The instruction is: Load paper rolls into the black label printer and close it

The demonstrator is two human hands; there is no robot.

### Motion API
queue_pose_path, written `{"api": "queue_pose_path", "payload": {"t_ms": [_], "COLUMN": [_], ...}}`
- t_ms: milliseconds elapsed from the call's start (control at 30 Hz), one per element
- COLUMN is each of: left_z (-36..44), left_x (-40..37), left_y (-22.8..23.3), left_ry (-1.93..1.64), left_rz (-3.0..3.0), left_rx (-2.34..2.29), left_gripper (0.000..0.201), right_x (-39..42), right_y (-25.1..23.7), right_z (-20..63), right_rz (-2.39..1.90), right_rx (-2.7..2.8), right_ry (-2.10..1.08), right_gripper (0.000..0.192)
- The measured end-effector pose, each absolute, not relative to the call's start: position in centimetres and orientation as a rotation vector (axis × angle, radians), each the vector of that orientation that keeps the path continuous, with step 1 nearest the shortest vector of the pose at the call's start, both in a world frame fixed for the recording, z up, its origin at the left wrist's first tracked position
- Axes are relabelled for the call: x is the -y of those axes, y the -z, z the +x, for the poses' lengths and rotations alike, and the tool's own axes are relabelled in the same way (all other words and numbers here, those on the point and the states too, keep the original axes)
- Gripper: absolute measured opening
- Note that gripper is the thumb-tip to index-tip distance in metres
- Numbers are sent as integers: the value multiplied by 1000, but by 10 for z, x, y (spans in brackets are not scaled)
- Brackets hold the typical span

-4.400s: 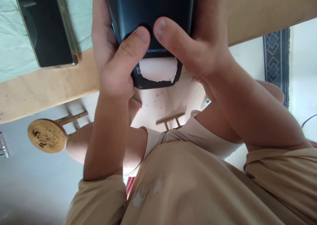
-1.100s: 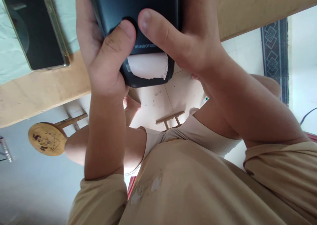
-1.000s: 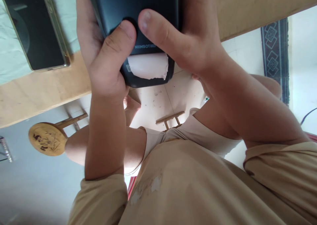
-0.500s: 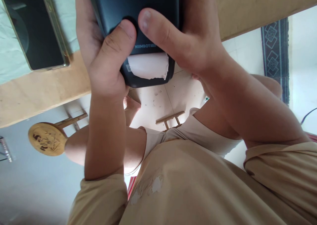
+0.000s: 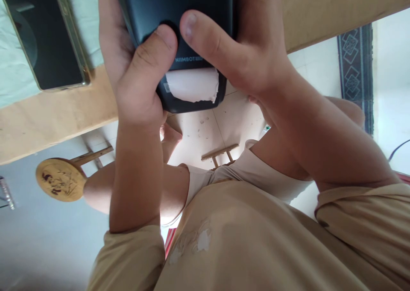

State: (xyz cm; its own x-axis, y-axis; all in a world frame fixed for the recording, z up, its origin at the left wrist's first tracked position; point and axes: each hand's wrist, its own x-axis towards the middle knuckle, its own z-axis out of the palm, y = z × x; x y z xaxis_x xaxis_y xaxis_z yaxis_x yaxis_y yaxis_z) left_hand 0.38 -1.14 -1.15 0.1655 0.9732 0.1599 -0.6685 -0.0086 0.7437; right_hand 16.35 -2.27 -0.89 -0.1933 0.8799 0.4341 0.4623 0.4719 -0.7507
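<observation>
Both my hands hold a dark blue handheld label printer [image 5: 179,4] over the table's near edge, close to my chest. My left hand [image 5: 134,77] wraps its left side, thumb pressed on the front face. My right hand [image 5: 243,56] grips the right side, its thumb lying across the front beside the left thumb. A short strip of white label paper [image 5: 192,85] with a torn edge sticks out of the slot below the printed brand name. The printer's upper part is cut off by the frame.
A dark smartphone [image 5: 45,34] lies on a pale green cloth [image 5: 13,69] at the upper left of the wooden table [image 5: 57,116]. Below are a round wooden stool [image 5: 59,180], a tiled floor and a patterned rug [image 5: 355,69] at right.
Since 4.4 s ago the printer and both hands have shifted slightly left and up in view. Over the last second almost nothing has moved.
</observation>
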Motion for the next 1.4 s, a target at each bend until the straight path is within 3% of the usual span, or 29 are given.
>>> {"api": "queue_pose_path", "payload": {"t_ms": [233, 500, 633, 800, 900, 967, 1067, 1233, 1400], "left_z": [7, 3, 6, 5, 0, -3, -7, -13, -14], "left_x": [15, 12, 13, 17, 16, 13, 6, -1, -1], "left_y": [7, 10, 6, 5, 13, 21, 30, 35, 37], "left_ry": [-1340, -1443, -1363, -1337, -1324, -1309, -1304, -1291, -1274], "left_rz": [843, 721, 821, 874, 1041, 1275, 1539, 1420, 1391], "left_rx": [-581, -601, -599, -632, -540, -415, -203, -219, -242], "left_gripper": [89, 64, 87, 82, 88, 75, 29, 47, 38], "right_x": [23, 23, 22, 23, 24, 25, 25, 21, 20], "right_y": [12, 11, 12, 11, 11, 11, 10, 6, 3], "right_z": [164, 163, 163, 163, 162, 162, 163, 165, 163], "right_rz": [-1085, -1099, -1118, -1138, -1145, -1125, -1133, -1129, -1140], "right_rx": [1825, 1821, 1820, 1825, 1816, 1817, 1821, 1839, 1828], "right_ry": [-564, -583, -571, -583, -566, -567, -581, -622, -650], "right_gripper": [72, 71, 64, 66, 65, 66, 68, 68, 70]}}
